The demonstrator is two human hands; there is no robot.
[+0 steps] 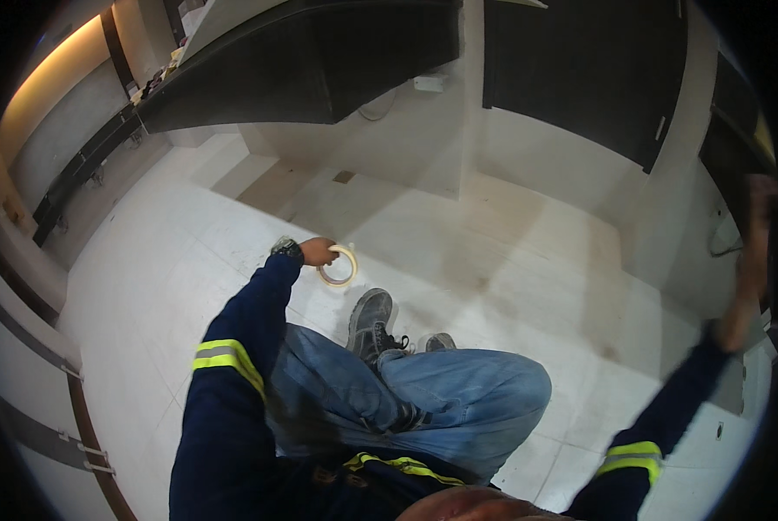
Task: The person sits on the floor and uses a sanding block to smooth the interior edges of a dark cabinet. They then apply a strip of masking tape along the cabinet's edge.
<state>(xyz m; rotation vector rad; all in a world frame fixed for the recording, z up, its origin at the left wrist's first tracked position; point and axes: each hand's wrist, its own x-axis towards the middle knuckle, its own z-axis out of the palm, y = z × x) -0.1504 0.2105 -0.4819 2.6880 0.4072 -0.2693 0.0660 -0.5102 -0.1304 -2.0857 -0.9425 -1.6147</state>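
Observation:
A cream roll of masking tape (351, 276) hangs from my left hand (319, 252), whose fingers are closed on its rim. That hand is held over the pale floor, in front of my dark work shoe (371, 319), with a watch at the wrist. My right arm stretches far out to the right. My right hand (760, 204) is raised near a dark panel at the edge of the picture. Motion and the dim rim smear its fingers, so I cannot make out whether it holds anything.
A dark-fronted counter (319, 61) overhangs at the upper left. Dark cabinet doors (588, 78) are set above a pale wall base at the upper right. Tiled floor (172, 269) lies around my legs. Drawers with pale handles (94, 456) stand at the lower left.

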